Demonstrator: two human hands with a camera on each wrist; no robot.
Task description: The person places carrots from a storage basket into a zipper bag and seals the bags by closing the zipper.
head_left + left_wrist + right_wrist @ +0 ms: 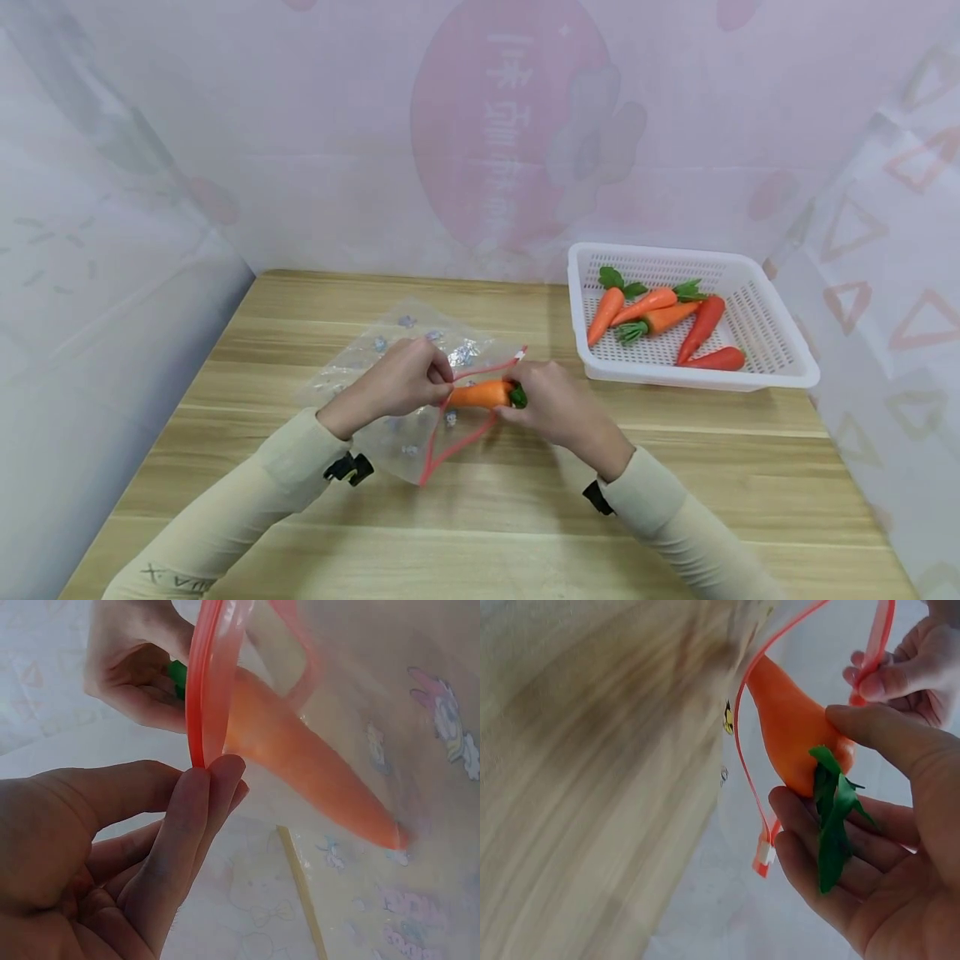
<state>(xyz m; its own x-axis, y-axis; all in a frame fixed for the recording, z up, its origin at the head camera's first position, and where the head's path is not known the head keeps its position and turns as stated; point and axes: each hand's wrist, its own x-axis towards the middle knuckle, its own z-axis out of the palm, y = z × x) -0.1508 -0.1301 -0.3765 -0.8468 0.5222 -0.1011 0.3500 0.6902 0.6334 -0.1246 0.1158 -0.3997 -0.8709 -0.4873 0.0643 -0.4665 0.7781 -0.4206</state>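
Observation:
A clear zip bag (375, 350) with a red zip edge and small printed figures lies on the table, its mouth open to the right. My left hand (405, 379) pinches the red edge between thumb and fingers, seen close in the left wrist view. By its leafy end my right hand (558, 408) grips an orange carrot (480, 394) with green leaves (832, 825). The carrot's tip is inside the bag, as the left wrist view shows through the film (315, 772), while its thick end is at the mouth. A white slider (766, 853) sits on the zip.
A white perforated basket (697, 379) stands at the back right. In it lie several orange carrots (606, 317) and red peppers (701, 329). The wooden table (480, 550) meets printed cloth walls (337, 167) at the back and sides.

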